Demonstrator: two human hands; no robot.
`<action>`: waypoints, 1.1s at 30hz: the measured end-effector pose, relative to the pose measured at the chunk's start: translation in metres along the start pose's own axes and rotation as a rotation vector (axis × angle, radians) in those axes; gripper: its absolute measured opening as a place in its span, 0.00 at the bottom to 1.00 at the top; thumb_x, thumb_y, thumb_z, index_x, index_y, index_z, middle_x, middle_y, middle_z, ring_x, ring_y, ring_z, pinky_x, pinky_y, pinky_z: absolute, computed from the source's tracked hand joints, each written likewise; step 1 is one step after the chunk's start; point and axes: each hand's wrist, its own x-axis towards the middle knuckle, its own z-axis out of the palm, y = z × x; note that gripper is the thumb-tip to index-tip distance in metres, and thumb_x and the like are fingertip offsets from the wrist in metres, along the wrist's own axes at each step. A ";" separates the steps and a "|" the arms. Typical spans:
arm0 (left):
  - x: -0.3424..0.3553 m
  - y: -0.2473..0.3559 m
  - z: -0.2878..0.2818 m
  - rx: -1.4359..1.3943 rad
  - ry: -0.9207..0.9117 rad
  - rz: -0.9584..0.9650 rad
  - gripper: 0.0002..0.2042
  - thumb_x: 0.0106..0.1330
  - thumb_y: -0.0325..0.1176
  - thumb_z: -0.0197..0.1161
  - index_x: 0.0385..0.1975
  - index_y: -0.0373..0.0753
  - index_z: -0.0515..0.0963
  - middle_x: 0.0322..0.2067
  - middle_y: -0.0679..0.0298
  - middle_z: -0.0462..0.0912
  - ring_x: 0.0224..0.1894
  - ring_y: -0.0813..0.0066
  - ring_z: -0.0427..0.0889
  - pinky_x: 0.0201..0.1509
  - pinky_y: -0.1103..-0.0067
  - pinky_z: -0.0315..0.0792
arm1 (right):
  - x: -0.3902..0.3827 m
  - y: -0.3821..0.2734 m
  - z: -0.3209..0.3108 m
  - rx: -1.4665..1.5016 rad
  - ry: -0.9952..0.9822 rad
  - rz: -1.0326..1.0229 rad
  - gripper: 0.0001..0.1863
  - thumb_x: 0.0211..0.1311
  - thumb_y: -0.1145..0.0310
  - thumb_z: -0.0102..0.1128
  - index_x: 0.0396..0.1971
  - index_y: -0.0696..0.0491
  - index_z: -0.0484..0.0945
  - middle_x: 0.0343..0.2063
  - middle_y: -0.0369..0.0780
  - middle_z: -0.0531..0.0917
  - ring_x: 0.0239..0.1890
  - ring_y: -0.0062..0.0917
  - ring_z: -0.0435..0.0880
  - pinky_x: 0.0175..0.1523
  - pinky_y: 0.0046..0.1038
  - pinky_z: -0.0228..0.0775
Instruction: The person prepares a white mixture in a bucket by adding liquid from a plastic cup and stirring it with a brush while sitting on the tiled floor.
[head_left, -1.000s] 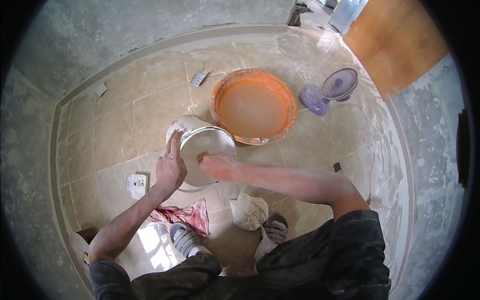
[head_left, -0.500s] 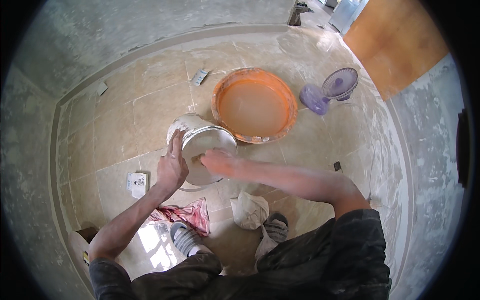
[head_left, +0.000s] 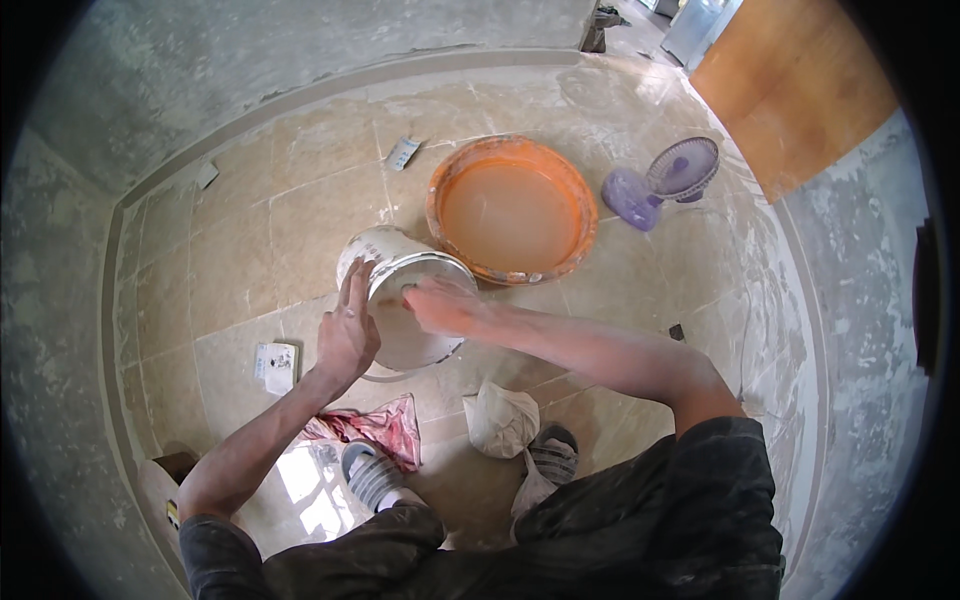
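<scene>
A white plastic bucket point(head_left: 385, 243) lies tilted on the tiled floor, its mouth facing me, with pale, cloudy material inside. My left hand point(head_left: 347, 338) grips the bucket at the left of its rim, the fingers stretched along the outer wall. Inside the mouth, my right hand point(head_left: 437, 304) is closed in a fist; a small bit of something shows at its fingers, too hidden to name. Just beyond the bucket, close to its rim, stands a wide orange basin point(head_left: 440, 165) holding murky, pale liquid.
A purple fan point(head_left: 632, 198) stands right of the basin. Near my feet lie a red-and-white crumpled bag point(head_left: 395, 430) and a whitish tied bag point(head_left: 500, 420). White boxes point(head_left: 280, 367) lie to the left. Plaster-streaked walls enclose the floor; an orange-brown panel point(head_left: 790, 95) leans at far right.
My right hand has moved slightly up and away inside the bucket's mouth. The left hand keeps its hold on the rim, and the bucket stays tilted.
</scene>
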 end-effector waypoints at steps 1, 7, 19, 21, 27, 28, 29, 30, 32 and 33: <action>0.000 0.000 0.000 0.000 0.003 -0.002 0.38 0.53 0.15 0.47 0.70 0.37 0.50 0.67 0.49 0.62 0.52 0.40 0.77 0.48 0.56 0.78 | 0.002 0.002 -0.003 -0.097 0.011 -0.015 0.11 0.55 0.79 0.51 0.36 0.64 0.79 0.32 0.55 0.84 0.38 0.45 0.86 0.41 0.41 0.78; 0.001 -0.007 0.005 0.026 0.037 0.044 0.38 0.53 0.15 0.47 0.70 0.36 0.50 0.67 0.49 0.63 0.54 0.41 0.76 0.48 0.57 0.78 | -0.003 0.009 0.015 -0.294 -0.090 -0.199 0.10 0.57 0.78 0.50 0.33 0.63 0.81 0.30 0.55 0.84 0.36 0.47 0.86 0.42 0.42 0.78; 0.001 -0.008 0.005 -0.001 0.047 0.028 0.37 0.53 0.15 0.47 0.69 0.36 0.52 0.64 0.48 0.67 0.47 0.37 0.78 0.46 0.55 0.78 | 0.004 0.013 0.006 -0.069 0.158 0.252 0.18 0.61 0.75 0.51 0.50 0.63 0.71 0.27 0.57 0.83 0.35 0.50 0.85 0.40 0.47 0.76; 0.001 -0.016 0.006 -0.008 0.087 0.055 0.35 0.56 0.19 0.50 0.68 0.41 0.55 0.67 0.50 0.62 0.47 0.40 0.80 0.44 0.56 0.80 | 0.004 0.014 0.006 -0.027 0.216 0.233 0.15 0.64 0.73 0.49 0.48 0.63 0.70 0.26 0.56 0.83 0.34 0.50 0.85 0.40 0.49 0.75; 0.012 -0.022 -0.003 -0.013 0.050 0.087 0.33 0.59 0.27 0.61 0.65 0.39 0.57 0.63 0.47 0.68 0.48 0.39 0.80 0.48 0.56 0.78 | 0.007 0.014 -0.003 0.311 0.230 -0.050 0.12 0.65 0.74 0.53 0.46 0.61 0.71 0.30 0.52 0.83 0.34 0.41 0.86 0.36 0.38 0.76; 0.014 -0.020 -0.005 -0.014 0.049 0.088 0.33 0.59 0.27 0.61 0.65 0.39 0.57 0.63 0.47 0.68 0.48 0.39 0.80 0.48 0.56 0.78 | 0.005 0.009 -0.007 0.436 0.236 -0.086 0.10 0.66 0.73 0.54 0.44 0.60 0.72 0.28 0.49 0.84 0.32 0.37 0.86 0.36 0.36 0.75; 0.015 -0.018 -0.007 -0.011 0.038 0.096 0.35 0.58 0.31 0.66 0.65 0.40 0.57 0.62 0.46 0.69 0.48 0.39 0.80 0.48 0.57 0.79 | 0.005 0.005 -0.008 0.561 0.241 -0.123 0.09 0.67 0.72 0.55 0.43 0.60 0.72 0.27 0.46 0.84 0.31 0.32 0.86 0.35 0.33 0.74; 0.016 -0.016 -0.008 -0.009 0.028 0.103 0.38 0.56 0.35 0.70 0.65 0.41 0.57 0.61 0.45 0.69 0.49 0.40 0.80 0.47 0.57 0.79 | 0.007 0.002 -0.007 0.562 0.242 -0.121 0.09 0.67 0.72 0.55 0.43 0.60 0.72 0.27 0.46 0.84 0.31 0.32 0.86 0.35 0.33 0.74; 0.018 -0.015 -0.009 -0.013 0.016 0.097 0.39 0.55 0.37 0.72 0.65 0.41 0.57 0.60 0.45 0.71 0.48 0.40 0.80 0.47 0.57 0.79 | 0.012 0.000 -0.002 0.774 0.259 -0.206 0.08 0.69 0.72 0.54 0.42 0.61 0.74 0.24 0.42 0.84 0.30 0.25 0.85 0.35 0.30 0.74; 0.018 -0.015 -0.008 -0.016 0.005 0.091 0.41 0.53 0.39 0.74 0.65 0.42 0.57 0.59 0.44 0.72 0.48 0.40 0.81 0.47 0.57 0.79 | 0.012 0.001 -0.001 0.775 0.259 -0.205 0.08 0.69 0.72 0.54 0.42 0.61 0.74 0.24 0.42 0.84 0.30 0.25 0.85 0.35 0.30 0.74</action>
